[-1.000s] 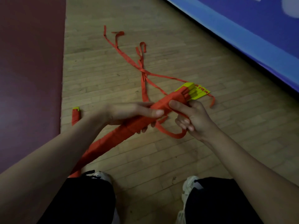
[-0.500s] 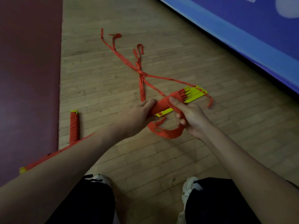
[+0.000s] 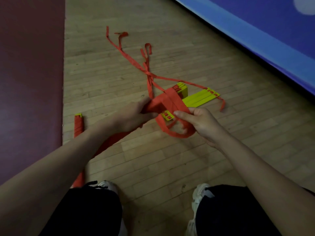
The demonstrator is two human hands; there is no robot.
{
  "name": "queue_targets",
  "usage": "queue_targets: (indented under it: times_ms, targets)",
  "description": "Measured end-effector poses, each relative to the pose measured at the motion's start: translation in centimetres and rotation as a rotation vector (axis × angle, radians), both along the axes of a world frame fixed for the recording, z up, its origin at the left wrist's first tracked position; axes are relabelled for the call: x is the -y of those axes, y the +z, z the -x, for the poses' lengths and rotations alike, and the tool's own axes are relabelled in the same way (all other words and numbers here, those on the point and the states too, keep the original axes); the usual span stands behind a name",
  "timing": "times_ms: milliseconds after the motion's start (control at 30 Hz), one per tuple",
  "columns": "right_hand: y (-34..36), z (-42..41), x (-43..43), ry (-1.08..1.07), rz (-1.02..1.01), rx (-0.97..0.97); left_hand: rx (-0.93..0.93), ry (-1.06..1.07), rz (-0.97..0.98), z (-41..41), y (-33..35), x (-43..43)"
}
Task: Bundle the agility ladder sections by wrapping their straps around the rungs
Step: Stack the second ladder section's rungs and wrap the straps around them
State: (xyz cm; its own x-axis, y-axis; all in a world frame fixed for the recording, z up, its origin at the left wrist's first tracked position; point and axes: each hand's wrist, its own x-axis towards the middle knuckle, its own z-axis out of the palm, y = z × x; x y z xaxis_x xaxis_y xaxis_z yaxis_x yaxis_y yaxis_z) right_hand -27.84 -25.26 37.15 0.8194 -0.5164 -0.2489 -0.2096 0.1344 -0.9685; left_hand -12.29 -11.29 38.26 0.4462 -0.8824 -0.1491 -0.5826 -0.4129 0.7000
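Note:
My left hand point(image 3: 131, 114) grips a stack of yellow ladder rungs wrapped in red strap point(image 3: 166, 102), held above the wooden floor. My right hand point(image 3: 198, 120) pinches the red strap where it crosses the bundle, and a loop of strap point(image 3: 175, 133) hangs below it. The bundle's yellow end point(image 3: 181, 90) sticks out past the wrap. More yellow rungs point(image 3: 201, 98) lie on the floor just behind. Loose red strap point(image 3: 134, 59) trails away across the floor. A finished red-wrapped bundle point(image 3: 78, 124) lies on the floor at the left.
A dark red mat point(image 3: 30, 82) covers the floor along the left. A blue padded wall point(image 3: 255, 31) runs diagonally at the upper right. My two white shoes point(image 3: 200, 193) and dark shorts fill the bottom of the view.
The bundle has swung round from pointing down-left to lying more level and farther away. My left hand slid up to the wrapped end. The right hand has drawn the strap across the bundle.

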Motion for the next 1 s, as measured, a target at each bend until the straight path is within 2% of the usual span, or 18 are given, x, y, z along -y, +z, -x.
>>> queue_targets:
  times_ms: [67, 133, 433, 567, 700, 767, 900, 1000]
  targets:
    - [0.3, -0.1, -0.2, -0.056, 0.098, 0.026, -0.247, 0.046, 0.037, -0.5, 0.7, -0.2]
    - [0.4, -0.2, -0.6, -0.079, 0.123, 0.042, -0.401, 0.049, 0.059, -1.0, 1.6, -0.6]
    - [0.7, 0.2, -1.0, -0.044, -0.016, 0.255, -0.792, -0.125, 0.183, -0.5, 2.9, -1.3]
    - [0.8, 0.6, -1.1, 0.079, -0.161, 0.380, -0.867, -0.235, 0.143, -0.3, 3.1, -1.1]
    - [1.4, 0.8, -0.8, 0.179, -0.244, 0.394, -1.063, -0.307, 0.039, -0.1, 2.5, -1.0]
    - [1.6, 0.9, -0.7, 0.193, -0.269, 0.392, -1.104, -0.309, 0.011, -0.1, 2.3, -0.9]
    - [1.6, 1.0, -0.6, 0.128, -0.249, 0.370, -1.066, -0.285, -0.023, 0.0, 1.9, -0.7]
    - [1.5, 0.6, -0.6, -0.002, -0.272, 0.299, -0.868, -0.210, -0.043, 0.5, 1.6, 0.0]
